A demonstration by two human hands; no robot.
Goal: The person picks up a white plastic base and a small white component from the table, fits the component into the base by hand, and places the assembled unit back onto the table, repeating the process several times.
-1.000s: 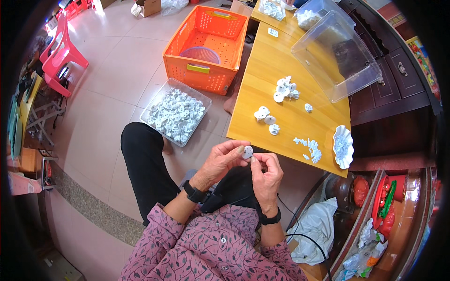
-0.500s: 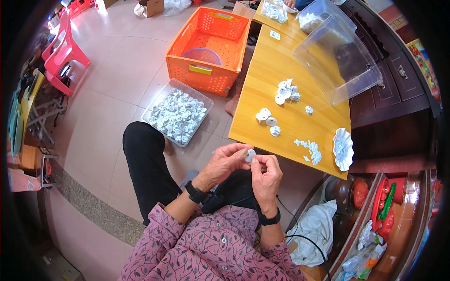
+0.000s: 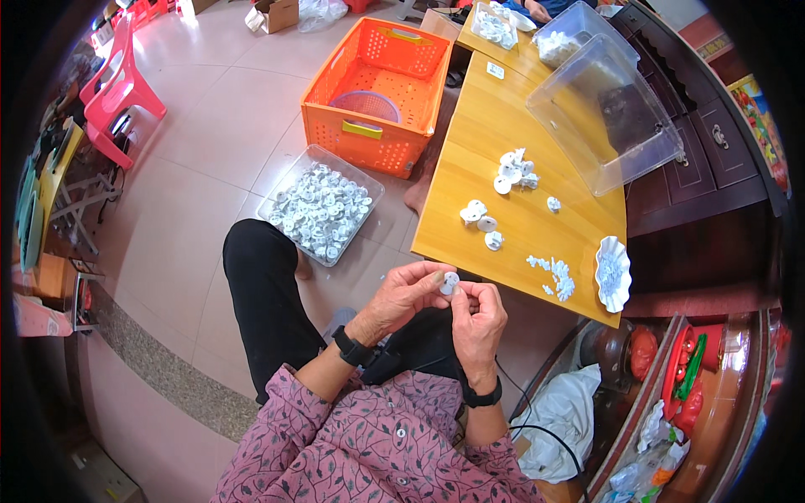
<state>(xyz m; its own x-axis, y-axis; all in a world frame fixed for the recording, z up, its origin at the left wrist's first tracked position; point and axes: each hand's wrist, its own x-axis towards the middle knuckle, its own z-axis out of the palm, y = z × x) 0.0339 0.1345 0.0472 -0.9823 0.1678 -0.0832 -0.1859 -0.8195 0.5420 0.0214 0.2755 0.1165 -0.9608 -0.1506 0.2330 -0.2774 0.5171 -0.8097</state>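
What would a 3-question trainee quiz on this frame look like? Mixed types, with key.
1. True or false: both hands hold one small white part.
2. The floor tray of white parts lies: A) on the table B) beside the orange crate C) inside the crate.
3. Fill in: the white dish sits at the table's near ____ corner.

Key: 1 true; 2 B; 3 right.

A desk (image 3: 503,126) stands right of a crate (image 3: 375,92); a tray of parts (image 3: 320,204) lies on the floor before the crate; bins (image 3: 604,109) sit on the desk.
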